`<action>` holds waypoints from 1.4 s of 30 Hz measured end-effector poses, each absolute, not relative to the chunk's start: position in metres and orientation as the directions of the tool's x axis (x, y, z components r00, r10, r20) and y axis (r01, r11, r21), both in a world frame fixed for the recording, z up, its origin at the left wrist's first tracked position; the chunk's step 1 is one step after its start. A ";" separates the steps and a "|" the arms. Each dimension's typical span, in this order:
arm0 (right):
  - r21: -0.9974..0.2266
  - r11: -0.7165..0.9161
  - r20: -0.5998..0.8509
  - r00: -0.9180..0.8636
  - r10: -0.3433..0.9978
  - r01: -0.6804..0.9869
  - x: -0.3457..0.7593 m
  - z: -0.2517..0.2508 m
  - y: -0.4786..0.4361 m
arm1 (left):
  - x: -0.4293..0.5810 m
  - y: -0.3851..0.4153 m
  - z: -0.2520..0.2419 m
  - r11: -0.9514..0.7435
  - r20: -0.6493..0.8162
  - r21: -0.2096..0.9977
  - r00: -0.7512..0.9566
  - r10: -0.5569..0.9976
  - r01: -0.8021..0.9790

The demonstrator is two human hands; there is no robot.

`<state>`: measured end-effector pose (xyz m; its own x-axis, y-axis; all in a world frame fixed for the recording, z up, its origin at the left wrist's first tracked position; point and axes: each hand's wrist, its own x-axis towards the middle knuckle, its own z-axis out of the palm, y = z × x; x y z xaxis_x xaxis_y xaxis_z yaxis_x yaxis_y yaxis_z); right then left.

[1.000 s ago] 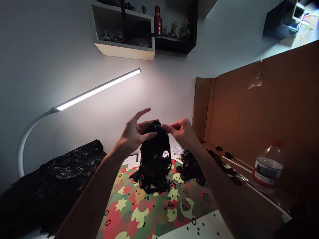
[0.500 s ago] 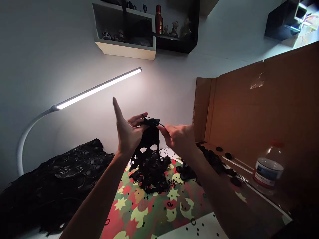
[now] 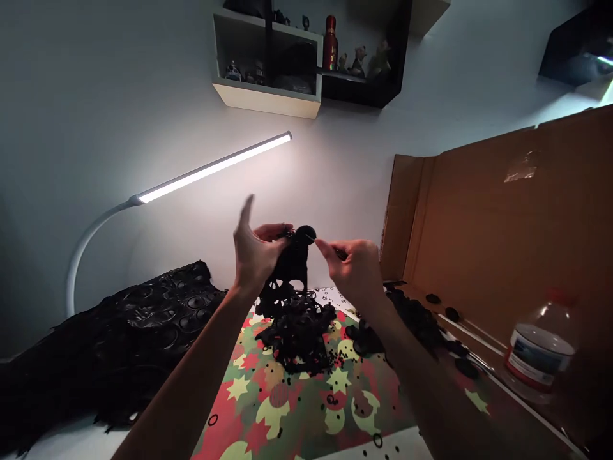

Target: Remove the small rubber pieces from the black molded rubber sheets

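Pinched in my left hand (image 3: 258, 252) is a limp black rubber-like sheet (image 3: 291, 265) with round holes, hanging over the table; one digit of that hand points up. My right hand (image 3: 352, 265) is closed around a thin pointed tool (image 3: 311, 239), mostly hidden by the fingers. Its tip reaches a round black disc (image 3: 305, 234) at the sheet's top edge. I cannot tell whether the disc is still joined to the sheet. Below both hands lies a heap of black perforated scraps (image 3: 299, 332).
A patterned cover (image 3: 258, 390) carries small black dots and rings. Large black sheets (image 3: 158, 319) are piled left, under a lit lamp (image 3: 215, 167). Loose black discs (image 3: 366, 338), a cardboard panel (image 3: 483, 217) and a clear bottle (image 3: 541, 351) stand or lie right. A shelf (image 3: 272, 102) hangs above.
The whole view has shifted, so things appear further right. The black disc now shows round and face-on at the tool's tip, where a crumpled sheet edge was before.
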<state>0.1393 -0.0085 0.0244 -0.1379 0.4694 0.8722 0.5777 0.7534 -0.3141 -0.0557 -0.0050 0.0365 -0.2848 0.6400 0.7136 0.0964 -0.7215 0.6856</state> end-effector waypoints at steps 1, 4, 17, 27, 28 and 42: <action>-0.337 0.765 0.878 -0.110 0.467 0.549 0.143 0.025 -0.007 | -0.053 -0.008 0.037 -0.728 0.736 0.672 -0.242 0.632 0.141; -0.323 0.783 0.900 -0.083 0.428 0.531 0.152 0.026 -0.003 | -0.041 -0.015 0.032 -0.747 0.793 0.605 -0.129 0.595 0.276; 0.017 0.532 0.998 -0.050 0.047 0.846 0.182 0.025 0.014 | -0.014 -0.020 0.017 -0.751 0.793 0.580 -0.010 0.609 0.315; -0.404 0.733 0.913 0.191 0.361 0.547 0.193 0.031 0.027 | -0.010 -0.039 0.027 -0.689 0.719 0.675 -0.027 0.695 0.264; -0.453 0.753 0.891 0.217 0.398 0.477 0.193 0.031 0.028 | -0.009 -0.039 0.027 -0.680 0.711 0.683 -0.028 0.703 0.266; -0.541 0.343 0.367 -0.151 0.918 0.768 0.275 0.031 0.051 | -0.025 -0.023 0.030 -0.459 0.455 0.888 0.169 0.875 -0.015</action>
